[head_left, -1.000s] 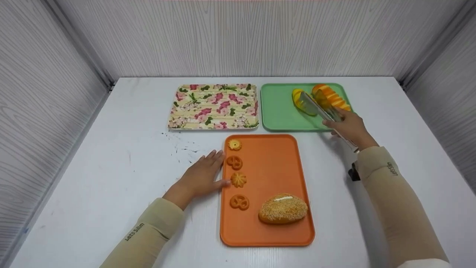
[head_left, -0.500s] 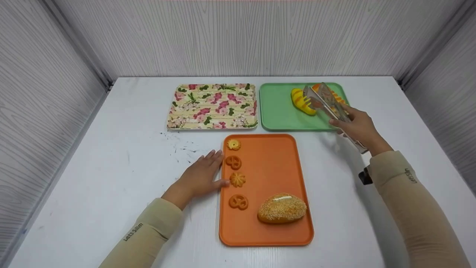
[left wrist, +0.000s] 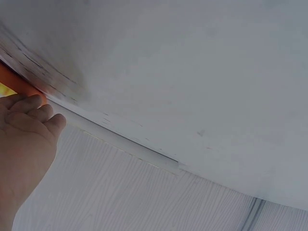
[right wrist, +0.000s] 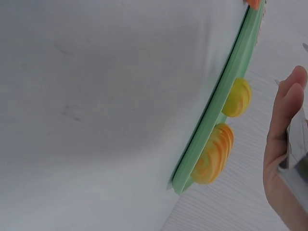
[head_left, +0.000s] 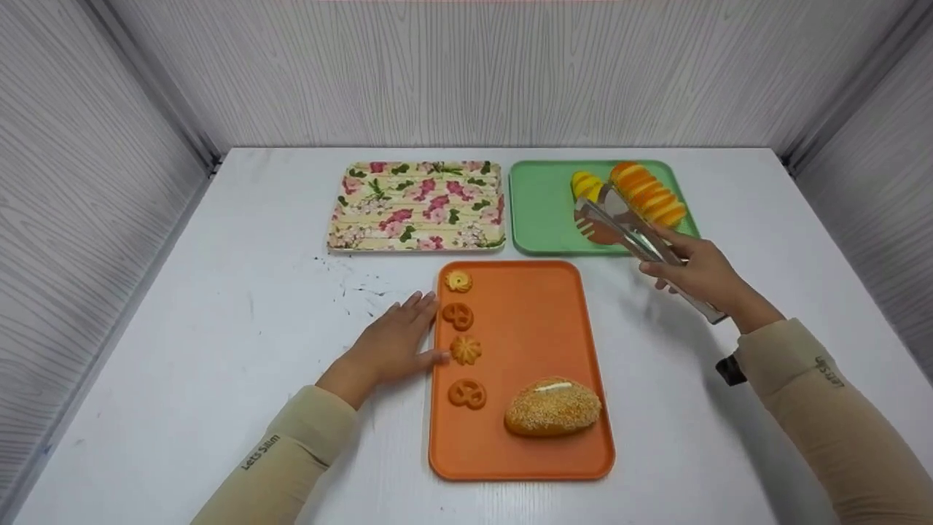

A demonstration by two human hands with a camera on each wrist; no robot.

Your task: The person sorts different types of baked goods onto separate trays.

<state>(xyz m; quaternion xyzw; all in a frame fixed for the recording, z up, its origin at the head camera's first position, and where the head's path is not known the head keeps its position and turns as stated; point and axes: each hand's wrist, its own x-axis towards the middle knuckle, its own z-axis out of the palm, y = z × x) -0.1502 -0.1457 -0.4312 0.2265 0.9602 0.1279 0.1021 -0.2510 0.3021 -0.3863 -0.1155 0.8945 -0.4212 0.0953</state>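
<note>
My right hand (head_left: 703, 273) grips metal serving tongs (head_left: 628, 237), their ends parted over the green tray (head_left: 539, 211) with nothing held between them. Behind the tong ends lies a yellow bread roll (head_left: 585, 184), partly covered by them in the head view. A longer orange striped loaf (head_left: 645, 191) lies right of it; both show in the right wrist view. My left hand (head_left: 386, 343) lies with fingers extended at the left edge of the orange tray (head_left: 532, 313), thumb over its rim. Pretzel cookies (head_left: 466, 394) and flower-shaped cookies (head_left: 466, 350) line that side of the tray.
A sesame-topped bread (head_left: 554, 408) sits at the orange tray's near right. The floral tray (head_left: 419, 208) stands at the back, left of the green one. Panelled walls (head_left: 496, 73) enclose the white table (head_left: 219, 292) at the back and sides.
My right hand has drawn the tongs back toward me and slightly right, away from the breads, uncovering the orange striped loaf. The left hand has stayed in place.
</note>
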